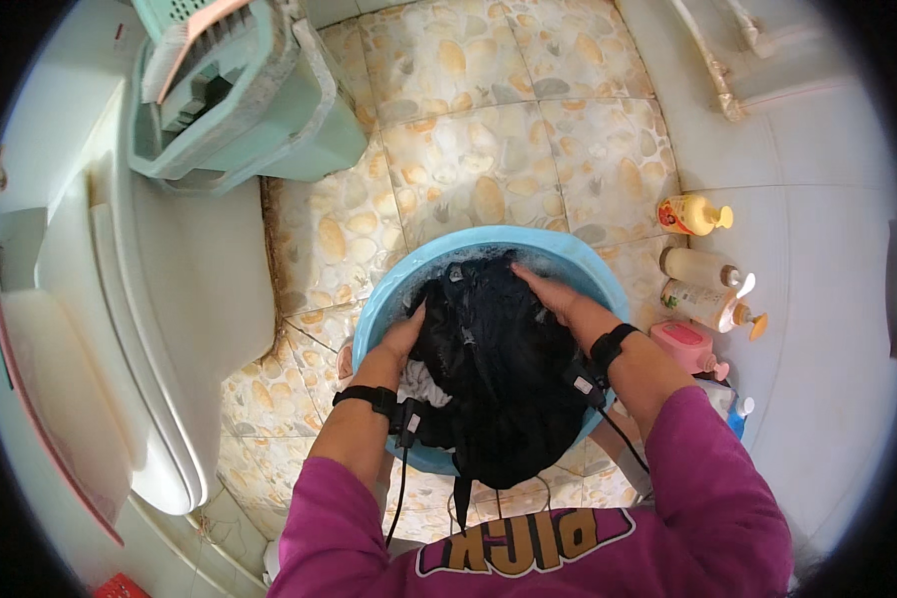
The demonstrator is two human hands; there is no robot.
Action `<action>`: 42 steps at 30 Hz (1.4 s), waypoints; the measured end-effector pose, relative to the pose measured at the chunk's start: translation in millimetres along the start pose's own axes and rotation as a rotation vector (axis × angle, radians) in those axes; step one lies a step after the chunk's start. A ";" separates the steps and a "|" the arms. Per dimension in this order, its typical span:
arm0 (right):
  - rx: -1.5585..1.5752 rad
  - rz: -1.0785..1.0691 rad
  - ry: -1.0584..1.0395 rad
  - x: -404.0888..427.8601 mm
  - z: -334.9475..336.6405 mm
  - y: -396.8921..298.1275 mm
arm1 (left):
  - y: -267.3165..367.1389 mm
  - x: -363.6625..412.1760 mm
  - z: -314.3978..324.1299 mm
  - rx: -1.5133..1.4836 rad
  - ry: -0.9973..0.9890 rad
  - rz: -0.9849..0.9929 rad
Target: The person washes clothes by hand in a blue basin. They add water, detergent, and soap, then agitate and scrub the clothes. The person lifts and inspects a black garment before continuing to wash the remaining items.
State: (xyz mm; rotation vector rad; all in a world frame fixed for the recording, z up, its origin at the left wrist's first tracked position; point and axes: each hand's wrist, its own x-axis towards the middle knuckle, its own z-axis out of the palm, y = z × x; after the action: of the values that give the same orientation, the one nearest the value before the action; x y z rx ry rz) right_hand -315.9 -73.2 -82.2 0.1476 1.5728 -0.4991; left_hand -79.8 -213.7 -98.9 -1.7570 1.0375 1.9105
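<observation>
A blue plastic basin (381, 295) of foamy water stands on the floor before me, heaped with a wet black garment (500, 374). On the garment's left edge is my left hand (403, 333), thumb on top and the other fingers hidden by cloth. My right hand (549, 291) grips its upper right part, with some fingertips out of sight in the folds. The dark cloth bulges over the basin's near rim, and a strap hangs down there. Beside my left wrist, a white cloth (422, 385) shows from under the black one.
At the left are a white toilet (187, 284) and a green bucket (306, 142) with a pink-backed brush (187, 45) on top. Along the right wall stand a yellow pump bottle (691, 215), a pink bottle (683, 346) and several others. Cables hang from both wrist straps.
</observation>
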 end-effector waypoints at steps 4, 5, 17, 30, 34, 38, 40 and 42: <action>0.020 -0.049 -0.201 31.3 5.5 2.6 | 5.6 -11.5 1.6 -0.248 -0.317 0.002; 0.009 -0.019 -0.193 30.1 9.3 2.6 | 9.0 -19.0 3.7 -0.241 -0.317 0.054; -0.153 -0.642 -0.199 -185.5 31.2 -7.0 | 18.7 -191.3 11.4 0.180 -0.413 0.669; -0.790 -0.923 0.446 -147.2 49.4 125.2 | -92.8 -157.6 67.1 1.145 0.188 0.678; -0.893 -0.858 0.508 -81.8 55.2 118.1 | -85.9 -101.7 60.8 1.268 0.135 0.659; -0.903 -0.720 0.487 -28.3 52.9 88.6 | -52.3 -60.2 54.0 1.291 0.120 0.523; -0.929 -0.805 0.492 -30.7 49.9 78.1 | -39.1 -67.6 55.1 1.360 0.149 0.477; -0.874 -0.850 0.429 -51.7 42.0 71.3 | -26.0 -85.4 48.3 1.302 0.067 0.498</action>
State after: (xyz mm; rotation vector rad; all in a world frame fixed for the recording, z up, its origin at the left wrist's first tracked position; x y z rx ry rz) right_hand -245.4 -15.6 -47.0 -1.1870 2.1090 -0.3826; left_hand -81.3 -143.2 -25.8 -0.8029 2.1660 0.8265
